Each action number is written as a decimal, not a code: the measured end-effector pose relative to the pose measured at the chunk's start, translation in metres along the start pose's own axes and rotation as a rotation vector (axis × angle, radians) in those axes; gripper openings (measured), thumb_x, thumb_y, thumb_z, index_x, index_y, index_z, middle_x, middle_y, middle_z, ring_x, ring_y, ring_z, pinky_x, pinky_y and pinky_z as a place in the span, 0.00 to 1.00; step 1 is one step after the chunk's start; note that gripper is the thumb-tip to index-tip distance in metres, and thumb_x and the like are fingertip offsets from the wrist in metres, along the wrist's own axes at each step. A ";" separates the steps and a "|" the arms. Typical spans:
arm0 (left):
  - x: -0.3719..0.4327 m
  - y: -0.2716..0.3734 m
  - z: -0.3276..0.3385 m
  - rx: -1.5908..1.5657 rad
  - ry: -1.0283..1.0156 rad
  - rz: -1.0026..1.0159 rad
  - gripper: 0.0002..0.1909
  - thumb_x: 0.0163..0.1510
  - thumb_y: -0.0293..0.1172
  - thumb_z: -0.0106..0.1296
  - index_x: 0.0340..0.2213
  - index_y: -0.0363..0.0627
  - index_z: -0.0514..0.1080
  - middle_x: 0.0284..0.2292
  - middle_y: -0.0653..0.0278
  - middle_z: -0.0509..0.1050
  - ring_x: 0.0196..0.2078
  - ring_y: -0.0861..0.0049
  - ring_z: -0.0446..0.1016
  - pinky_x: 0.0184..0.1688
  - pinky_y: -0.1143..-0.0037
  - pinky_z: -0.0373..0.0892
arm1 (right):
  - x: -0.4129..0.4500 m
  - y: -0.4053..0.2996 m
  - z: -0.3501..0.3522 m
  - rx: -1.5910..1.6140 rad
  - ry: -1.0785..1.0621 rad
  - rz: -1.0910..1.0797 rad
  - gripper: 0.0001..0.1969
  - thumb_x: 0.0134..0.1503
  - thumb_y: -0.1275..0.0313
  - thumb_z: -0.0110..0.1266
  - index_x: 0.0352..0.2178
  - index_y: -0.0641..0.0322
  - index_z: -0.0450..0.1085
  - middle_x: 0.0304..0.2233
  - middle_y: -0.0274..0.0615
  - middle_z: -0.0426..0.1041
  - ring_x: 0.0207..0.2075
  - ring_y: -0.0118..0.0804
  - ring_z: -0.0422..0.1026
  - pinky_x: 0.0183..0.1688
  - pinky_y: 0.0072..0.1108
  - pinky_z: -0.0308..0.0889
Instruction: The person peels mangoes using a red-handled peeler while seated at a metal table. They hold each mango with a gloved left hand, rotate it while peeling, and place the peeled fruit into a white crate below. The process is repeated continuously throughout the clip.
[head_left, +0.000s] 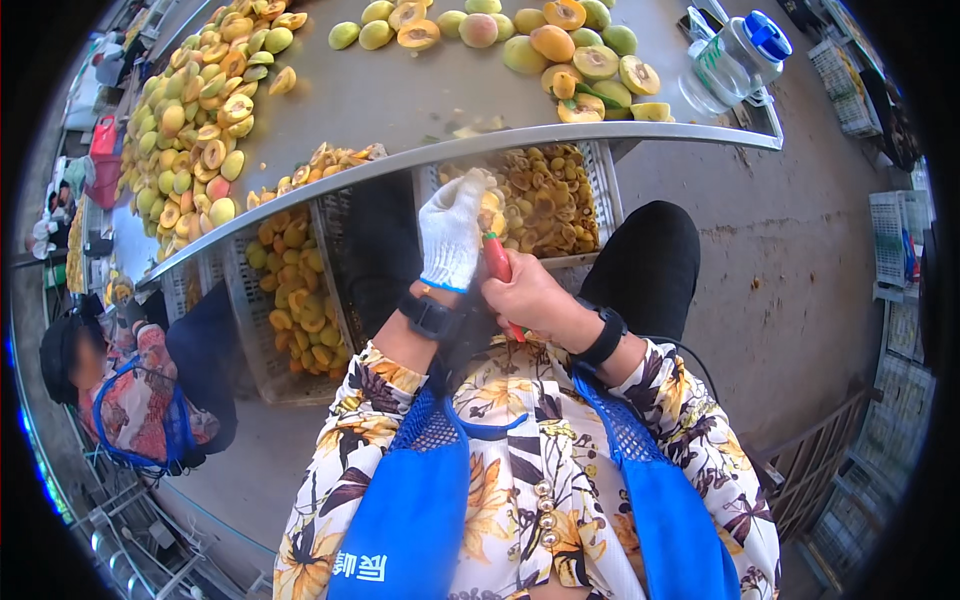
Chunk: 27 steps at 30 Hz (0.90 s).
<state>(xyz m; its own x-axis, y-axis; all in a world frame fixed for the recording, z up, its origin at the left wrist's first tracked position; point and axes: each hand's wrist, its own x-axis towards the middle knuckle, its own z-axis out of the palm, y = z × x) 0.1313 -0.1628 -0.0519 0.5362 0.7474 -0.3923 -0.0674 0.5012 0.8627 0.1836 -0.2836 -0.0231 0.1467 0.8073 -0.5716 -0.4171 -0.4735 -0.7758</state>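
Observation:
My left hand (453, 229), in a white knitted glove with a blue cuff edge, holds a yellow piece of cut stone fruit (492, 211). Bare fingers of my right hand (534, 294) are wrapped around the red handle of a small hand tool (496, 256). Its tip meets the fruit and is hard to make out. Both hands are just below the metal table's front rim (480, 144). Beneath them stands a plastic crate (609, 196) filled with yellow-brown fruit pieces.
Whole and halved stone fruit (187, 150) are heaped on the table's left, with more fruit (577, 56) at right. A blue-lidded plastic jug (739, 64) stands near the right corner. Another fruit crate (296, 300) is below. A person (139, 382) sits at left.

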 end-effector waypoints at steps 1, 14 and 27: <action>0.000 0.004 -0.001 -0.011 -0.036 -0.045 0.13 0.56 0.37 0.50 0.32 0.36 0.73 0.25 0.60 0.75 0.25 0.76 0.74 0.24 0.78 0.71 | 0.001 0.002 -0.001 -0.025 -0.009 -0.025 0.05 0.48 0.77 0.46 0.29 0.66 0.63 0.20 0.35 0.64 0.18 0.25 0.65 0.20 0.20 0.63; -0.003 0.017 -0.004 -0.166 -0.267 -0.183 0.13 0.55 0.37 0.52 0.32 0.38 0.73 0.24 0.59 0.76 0.23 0.77 0.73 0.24 0.80 0.70 | -0.008 -0.015 -0.014 0.424 -0.377 0.275 0.09 0.52 0.77 0.47 0.36 0.63 0.62 0.14 0.26 0.54 0.11 0.18 0.52 0.13 0.15 0.52; 0.018 0.068 -0.130 -0.188 0.174 0.123 0.18 0.58 0.47 0.45 0.36 0.43 0.68 0.28 0.59 0.73 0.25 0.72 0.74 0.16 0.79 0.67 | -0.008 -0.007 -0.036 0.214 -0.387 -0.036 0.07 0.52 0.73 0.49 0.34 0.63 0.65 0.15 0.33 0.62 0.12 0.25 0.60 0.16 0.19 0.57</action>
<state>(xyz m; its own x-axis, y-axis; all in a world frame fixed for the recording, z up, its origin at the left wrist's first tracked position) 0.0273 -0.0585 -0.0415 0.3630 0.8631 -0.3511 -0.2865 0.4620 0.8393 0.2176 -0.2994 -0.0225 -0.1654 0.9135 -0.3716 -0.6004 -0.3922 -0.6969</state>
